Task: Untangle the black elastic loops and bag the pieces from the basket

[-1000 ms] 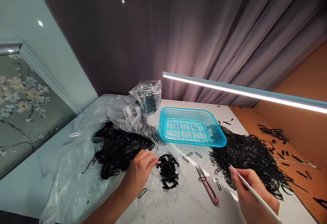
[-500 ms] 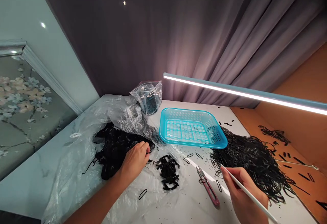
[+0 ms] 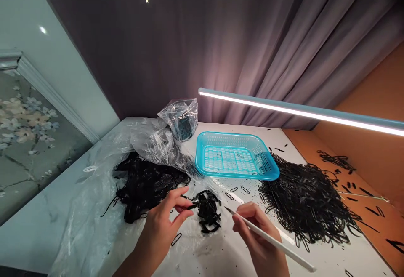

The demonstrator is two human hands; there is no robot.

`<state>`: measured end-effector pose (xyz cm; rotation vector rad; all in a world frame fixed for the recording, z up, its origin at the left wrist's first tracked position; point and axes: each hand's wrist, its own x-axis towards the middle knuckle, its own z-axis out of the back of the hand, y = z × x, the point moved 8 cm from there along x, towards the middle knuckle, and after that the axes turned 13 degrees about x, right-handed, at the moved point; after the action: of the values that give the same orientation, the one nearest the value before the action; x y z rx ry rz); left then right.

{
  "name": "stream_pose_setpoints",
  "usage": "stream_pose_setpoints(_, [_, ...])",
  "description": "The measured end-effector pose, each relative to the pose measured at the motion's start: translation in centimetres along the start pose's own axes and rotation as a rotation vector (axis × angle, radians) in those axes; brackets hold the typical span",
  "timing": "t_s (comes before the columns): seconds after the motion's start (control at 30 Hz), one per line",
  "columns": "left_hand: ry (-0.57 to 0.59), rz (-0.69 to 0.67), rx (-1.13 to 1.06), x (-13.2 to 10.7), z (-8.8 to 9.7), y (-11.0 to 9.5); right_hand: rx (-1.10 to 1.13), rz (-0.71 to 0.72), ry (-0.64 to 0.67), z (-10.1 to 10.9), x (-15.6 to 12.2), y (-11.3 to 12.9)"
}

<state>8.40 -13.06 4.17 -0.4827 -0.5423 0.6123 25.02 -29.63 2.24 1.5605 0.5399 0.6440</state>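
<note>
My left hand pinches a small black strip between thumb and fingers. Just right of its fingertips lies a small heap of short black pieces. My right hand grips a slim white pen-like tool, its dark pointed tip aimed left at that heap without touching it. Behind my left hand a larger black pile rests on clear plastic. Near my right hand is a wide tangle of thin black loops. I cannot make out what the black pieces are.
A blue perforated basket stands at the table's middle back. Left of it are a clear bag with dark contents and crumpled plastic sheeting. A lit tube lamp stretches above the right side. Loose black loops lie scattered.
My left hand has come off the large black pile, nearer to me, and now pinches a small black strip. My right hand has moved left with the white tool, covering the pink snips seen before.
</note>
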Motion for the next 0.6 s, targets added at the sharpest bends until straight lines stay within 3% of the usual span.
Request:
stream_pose_setpoints(0.23, [-0.054, -0.135, 0.055, -0.7, 0.3, -2.0, 0.469, -0.251, 0.062, -3.5, -1.0, -2.0])
stream_pose_setpoints(0.6, [-0.043, -0.233, 0.080, -1.3, 0.1, -3.2, 0.529, -0.266, 0.123, -3.9, -1.3, -2.8])
